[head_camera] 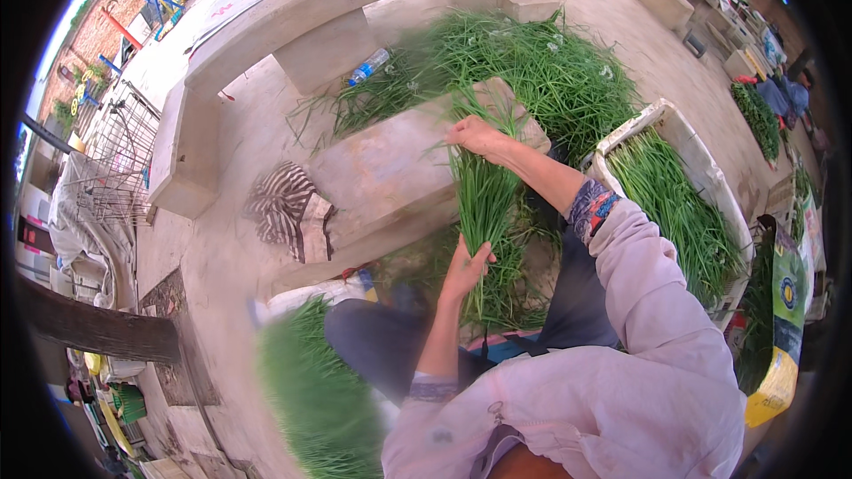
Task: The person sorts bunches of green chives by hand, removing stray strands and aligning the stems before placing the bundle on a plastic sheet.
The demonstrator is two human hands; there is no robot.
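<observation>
A long bundle of green garlic chives (484, 203) lies upright in the view before me. My left hand (469, 265) grips it near its lower end, thumb across the front. At the upper part of the bundle, my right hand (480, 136) has its fingers pinched together at some blades; the exact grip is partly hidden. Just beyond is a low stone bench slab (399, 153), with the bundle's tips reaching over its right end. Loose chives (509, 279) cover the ground between my legs.
A large heap of chives (532, 73) lies behind the slab, beside a plastic bottle (369, 67). A white crate (699, 173) of chives stands at right. More chives (313, 392) lie at lower left. Striped cloth (289, 209) drapes the slab's left end; a curved stone bench (299, 20) stands beyond.
</observation>
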